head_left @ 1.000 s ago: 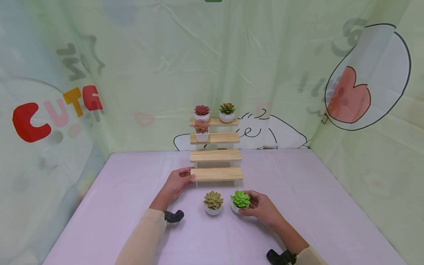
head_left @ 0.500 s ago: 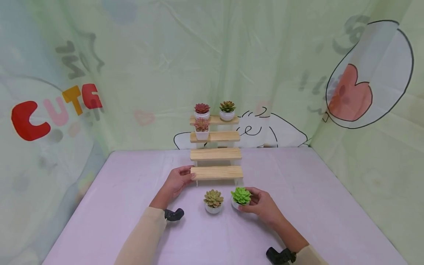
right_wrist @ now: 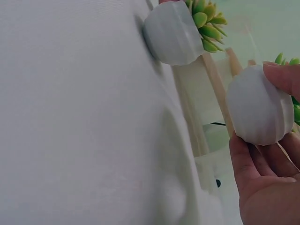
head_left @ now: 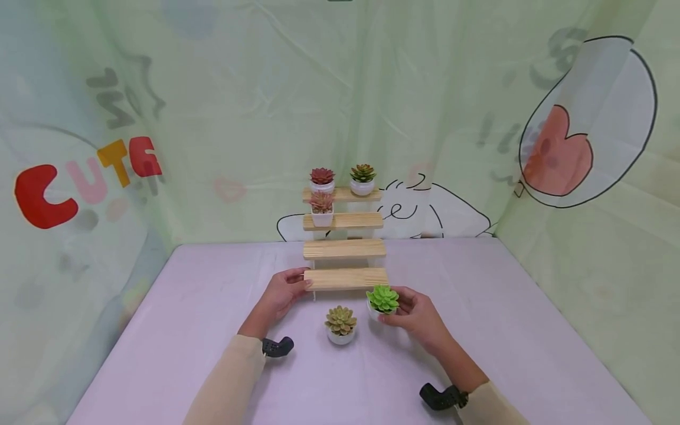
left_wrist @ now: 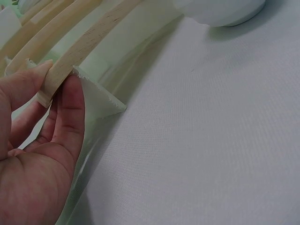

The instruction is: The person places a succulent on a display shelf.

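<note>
My left hand (head_left: 285, 291) pinches the left end of the lowest plank of a tiered wooden stand (head_left: 345, 279); in the left wrist view the thumb is on top and fingers (left_wrist: 69, 117) lie beneath the plank (left_wrist: 89, 40). My right hand (head_left: 419, 313) grips a bright green potted succulent (head_left: 383, 299) by its white pot (right_wrist: 258, 105), raised off the table just in front of the lowest plank's right end. A yellowish-green potted succulent (head_left: 340, 323) stands on the table to its left, its white pot (right_wrist: 171, 33) also showing in the right wrist view.
On the stand's top plank are a dark red succulent (head_left: 321, 179) and a green one with reddish tips (head_left: 363, 179). A pinkish succulent (head_left: 321, 208) in a square pot occupies the plank below, on the left. A printed curtain (head_left: 239, 118) surrounds the pale table (head_left: 212, 295).
My right hand has lifted the bright green succulent and carried it forward toward the stand's lowest plank. The left hand keeps its hold on the plank.
</note>
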Tool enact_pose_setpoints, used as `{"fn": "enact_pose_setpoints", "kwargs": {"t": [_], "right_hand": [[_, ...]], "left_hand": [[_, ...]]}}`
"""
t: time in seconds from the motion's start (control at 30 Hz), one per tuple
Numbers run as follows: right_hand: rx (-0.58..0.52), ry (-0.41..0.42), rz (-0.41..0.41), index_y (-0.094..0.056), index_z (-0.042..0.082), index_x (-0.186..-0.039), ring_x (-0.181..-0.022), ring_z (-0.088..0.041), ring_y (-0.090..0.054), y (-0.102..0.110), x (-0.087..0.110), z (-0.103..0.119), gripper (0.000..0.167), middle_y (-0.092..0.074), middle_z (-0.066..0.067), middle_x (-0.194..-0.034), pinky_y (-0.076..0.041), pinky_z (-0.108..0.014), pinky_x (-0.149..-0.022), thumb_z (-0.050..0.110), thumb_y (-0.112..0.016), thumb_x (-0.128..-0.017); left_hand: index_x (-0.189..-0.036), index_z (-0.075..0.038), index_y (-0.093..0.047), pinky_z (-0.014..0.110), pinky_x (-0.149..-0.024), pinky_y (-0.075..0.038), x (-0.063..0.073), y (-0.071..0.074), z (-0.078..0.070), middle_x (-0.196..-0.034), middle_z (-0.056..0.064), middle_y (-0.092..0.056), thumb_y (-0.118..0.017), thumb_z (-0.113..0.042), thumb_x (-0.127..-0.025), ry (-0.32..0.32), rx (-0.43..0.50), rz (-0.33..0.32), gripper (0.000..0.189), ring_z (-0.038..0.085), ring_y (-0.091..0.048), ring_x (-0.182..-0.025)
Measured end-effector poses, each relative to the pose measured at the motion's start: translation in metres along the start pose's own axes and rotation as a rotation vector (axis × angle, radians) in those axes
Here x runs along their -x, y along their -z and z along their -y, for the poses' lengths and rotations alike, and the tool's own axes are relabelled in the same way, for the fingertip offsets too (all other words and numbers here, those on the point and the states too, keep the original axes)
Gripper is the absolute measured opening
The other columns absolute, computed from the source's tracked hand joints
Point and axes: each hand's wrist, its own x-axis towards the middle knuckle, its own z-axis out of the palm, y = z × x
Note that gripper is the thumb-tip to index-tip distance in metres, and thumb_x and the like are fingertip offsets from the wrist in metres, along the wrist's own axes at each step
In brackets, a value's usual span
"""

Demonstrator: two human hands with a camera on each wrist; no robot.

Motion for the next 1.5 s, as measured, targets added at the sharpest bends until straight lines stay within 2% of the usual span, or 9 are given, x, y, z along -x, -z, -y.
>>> {"fn": "enact_pose_setpoints", "kwargs": {"t": [0.27,0.53,1.0,1.27,1.5], "right_hand": [[0.024,0.002,-0.016,-0.056,0.006,-0.145,-0.135,-0.03,-0.058,0.0,-0.01,0.011,0.073,-0.058,-0.016,-0.147,-0.055,-0.026,-0.102,0.013,-0.088,-0.08],[-0.024,0.017,-0.024,-0.054,0.003,-0.146,-0.135,-0.03,-0.057,-0.002,-0.019,0.019,0.075,-0.058,-0.018,-0.147,-0.054,-0.023,-0.102,0.013,-0.088,-0.081],[0.015,0.066,-0.028,-0.057,0.005,-0.144,-0.129,-0.027,-0.06,-0.003,-0.034,0.033,0.07,-0.06,-0.017,-0.144,-0.056,-0.021,-0.099,0.015,-0.087,-0.082],[-0.04,0.098,-0.028,-0.057,0.001,-0.141,-0.131,-0.028,-0.06,-0.004,-0.045,0.043,0.067,-0.06,-0.019,-0.144,-0.055,-0.017,-0.098,0.008,-0.087,-0.081],[-0.05,0.1,-0.045,-0.053,0.002,-0.146,-0.134,-0.03,-0.058,-0.002,-0.055,0.049,0.072,-0.058,-0.019,-0.146,-0.053,-0.022,-0.103,0.009,-0.086,-0.082]], "left_hand": [[-0.142,0.001,-0.057,0.034,-0.09,-0.063,0.0,0.0,0.0,-0.123,0.018,-0.063,-0.071,0.0,-0.094,0.008,-0.009,-0.003,0.05,0.02,-0.068,-0.103],[-0.141,0.002,-0.058,0.035,-0.091,-0.063,0.0,0.0,0.0,-0.124,0.019,-0.063,-0.07,0.001,-0.094,-0.009,-0.002,0.003,0.049,0.02,-0.068,-0.102],[-0.141,0.001,-0.058,0.035,-0.092,-0.062,-0.001,0.001,0.0,-0.126,0.02,-0.062,-0.071,0.001,-0.094,0.009,-0.01,0.003,0.049,0.022,-0.067,-0.106],[-0.141,0.003,-0.057,0.036,-0.092,-0.062,0.0,0.001,-0.001,-0.126,0.022,-0.061,-0.071,0.001,-0.094,0.001,-0.002,0.008,0.049,0.022,-0.067,-0.104],[-0.14,0.003,-0.058,0.038,-0.093,-0.062,0.002,0.0,-0.002,-0.121,0.018,-0.062,-0.071,0.001,-0.093,-0.006,-0.002,0.014,0.048,0.02,-0.067,-0.101]]}}
